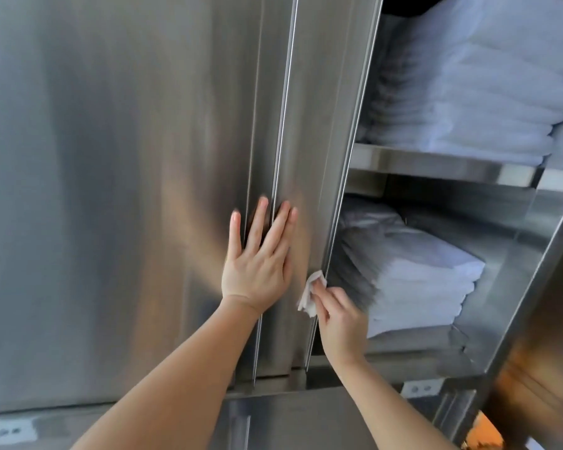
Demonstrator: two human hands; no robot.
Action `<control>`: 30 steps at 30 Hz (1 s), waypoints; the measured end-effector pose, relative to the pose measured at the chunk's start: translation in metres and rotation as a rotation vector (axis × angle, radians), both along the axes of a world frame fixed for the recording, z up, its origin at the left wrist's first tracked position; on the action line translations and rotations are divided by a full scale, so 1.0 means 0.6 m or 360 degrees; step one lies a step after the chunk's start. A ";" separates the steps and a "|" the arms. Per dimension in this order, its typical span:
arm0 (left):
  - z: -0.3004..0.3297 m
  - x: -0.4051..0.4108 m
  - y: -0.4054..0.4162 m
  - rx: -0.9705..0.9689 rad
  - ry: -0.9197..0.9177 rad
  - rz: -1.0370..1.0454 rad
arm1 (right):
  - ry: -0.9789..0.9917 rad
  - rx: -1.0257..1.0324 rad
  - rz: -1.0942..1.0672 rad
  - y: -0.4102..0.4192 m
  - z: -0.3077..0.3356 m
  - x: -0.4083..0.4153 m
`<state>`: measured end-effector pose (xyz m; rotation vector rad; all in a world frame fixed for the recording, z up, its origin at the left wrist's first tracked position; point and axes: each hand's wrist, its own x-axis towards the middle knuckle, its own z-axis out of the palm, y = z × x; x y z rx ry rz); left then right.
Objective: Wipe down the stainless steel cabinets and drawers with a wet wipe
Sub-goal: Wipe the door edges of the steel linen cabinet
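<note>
A stainless steel cabinet door [309, 131] fills the middle of the head view, pushed left so the cabinet stands open on the right. My left hand [259, 259] lies flat on the steel with straight fingers, across the seam between this door and the closed panel [111, 190] beside it. My right hand [340, 319] pinches a crumpled white wet wipe [311, 295] and holds it against the door's right edge, low down.
Inside the open cabinet, folded white towels [475, 79] are stacked on the upper steel shelf [436, 165], and a lower stack of folded white linen [416, 280] sits beneath. The cabinet's right side wall [533, 264] slants down. A steel ledge [290, 417] runs below the doors.
</note>
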<state>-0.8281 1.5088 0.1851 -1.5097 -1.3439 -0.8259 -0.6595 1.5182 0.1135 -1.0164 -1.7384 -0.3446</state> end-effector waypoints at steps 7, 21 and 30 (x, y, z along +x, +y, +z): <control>-0.003 -0.004 0.006 0.0024 0.0041 0.0032 | 0.0108 0.0142 -0.0025 0.027 0.093 -0.014; 0.008 0.001 -0.017 0.0053 -0.0011 -0.0008 | 0.0303 -0.0077 0.0166 -0.008 -0.002 -0.014; -0.189 -0.021 -0.063 -0.0299 0.0094 0.0064 | -0.0105 -0.0064 0.0047 0.004 -0.124 -0.020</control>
